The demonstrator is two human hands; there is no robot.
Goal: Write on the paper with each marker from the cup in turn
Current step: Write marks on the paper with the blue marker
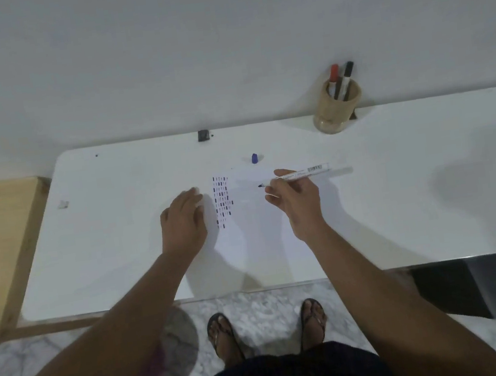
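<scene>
Hands (181, 218) at work over the paper (256, 237), well in from every edge of the worktop (415, 197), a little nearer the far edge than the near one. Left hand flat, palm down, fingers loosely together, pressed on the paper's left margin, likely to pin the sheet so that it cannot slide under the strokes. Right hand (295, 194) closed in a writing pinch around an uncapped marker (301, 173), thumb and forefinger near the tip, barrel laid almost level and aimed toward the worktop's right edge. Tip just right of the columns of short dark marks (222, 200); touching the sheet or hanging just above it, cannot tell. Both forearms stretched forward from the near edge, wrists fairly straight, right wrist rolled slightly inward to steer the tip.

Blue cap (254, 158) parked just beyond the paper's far edge, presumably within easy reach for recapping. Cup (337, 106) set at the far edge, toward the right far corner, well apart from the sheet, holding a red-capped marker (334, 77) and a black-capped marker (348, 75), upright and leaning. Judged from that: blue marker in use, two markers waiting in the cup.
</scene>
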